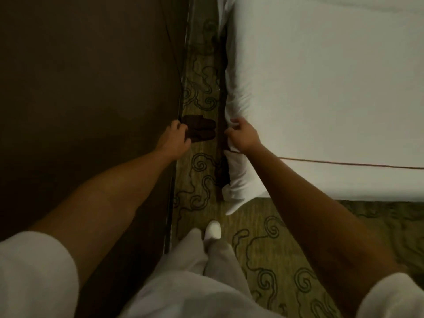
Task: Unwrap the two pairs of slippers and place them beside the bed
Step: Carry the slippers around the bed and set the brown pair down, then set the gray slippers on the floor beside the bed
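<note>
Left hand [175,137] curls on dark brown soft fabric slippers [199,131], floor strip at 12 o'clock of feet; right hand [243,136] pinches white bed sheet [321,88]. Likely light, floppy; grip heels.

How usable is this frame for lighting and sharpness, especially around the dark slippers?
Head view: dim, warm light; the dark slippers nearly merge with the shadowed carpet, so wrapping cannot be judged. The white bed is brightest but not blown out. Left hand and right hand look soft, and wide-angle bending curves the edges.
</note>
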`<state>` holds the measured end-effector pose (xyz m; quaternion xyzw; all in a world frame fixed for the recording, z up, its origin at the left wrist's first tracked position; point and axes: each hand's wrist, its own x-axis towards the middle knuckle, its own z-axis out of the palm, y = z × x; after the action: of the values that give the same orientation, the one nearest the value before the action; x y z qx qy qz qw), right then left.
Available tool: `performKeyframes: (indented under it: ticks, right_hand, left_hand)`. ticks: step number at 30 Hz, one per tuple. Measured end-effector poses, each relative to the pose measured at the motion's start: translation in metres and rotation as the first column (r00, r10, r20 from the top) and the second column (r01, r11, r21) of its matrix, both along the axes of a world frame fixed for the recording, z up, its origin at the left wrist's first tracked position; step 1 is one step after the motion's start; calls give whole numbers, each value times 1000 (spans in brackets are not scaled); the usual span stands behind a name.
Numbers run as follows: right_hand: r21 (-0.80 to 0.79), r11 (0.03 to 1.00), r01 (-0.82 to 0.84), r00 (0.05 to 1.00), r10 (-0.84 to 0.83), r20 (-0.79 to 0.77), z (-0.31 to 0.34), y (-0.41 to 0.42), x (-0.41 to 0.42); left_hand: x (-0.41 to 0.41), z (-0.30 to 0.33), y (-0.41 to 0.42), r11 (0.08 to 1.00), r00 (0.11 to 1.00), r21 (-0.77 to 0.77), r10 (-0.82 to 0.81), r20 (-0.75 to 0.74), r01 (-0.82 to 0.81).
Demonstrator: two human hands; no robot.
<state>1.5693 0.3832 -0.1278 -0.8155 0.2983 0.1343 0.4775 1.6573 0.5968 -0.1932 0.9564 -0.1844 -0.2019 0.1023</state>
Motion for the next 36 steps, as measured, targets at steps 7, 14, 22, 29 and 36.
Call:
performKeyframes:
  ticks: [7, 14, 22, 29, 36]
  right_hand:
    - [-236, 933, 273, 946, -215, 244, 125, -74, -101]
    - [-274, 775, 570, 800, -447, 399, 198, -159, -238]
    - [-377, 499, 780, 624, -592, 509, 248, -300, -430]
    - [-573, 247, 781, 566, -668, 483, 288, -426, -576]
    - [-615, 133, 777, 486, -748, 453, 298, -540, -668]
  left_hand:
    - [-18, 119, -99, 920, 915, -169, -302, 268, 354]
    - [-99, 221, -268, 692, 702, -216, -563, 436, 689]
    - [-267, 279, -483, 413, 457, -210, -700, 549, 886]
    - [-404, 326, -644, 289, 324, -166, -682, 656, 943]
    - [-506, 346, -807, 184, 255, -177, -705, 662, 967]
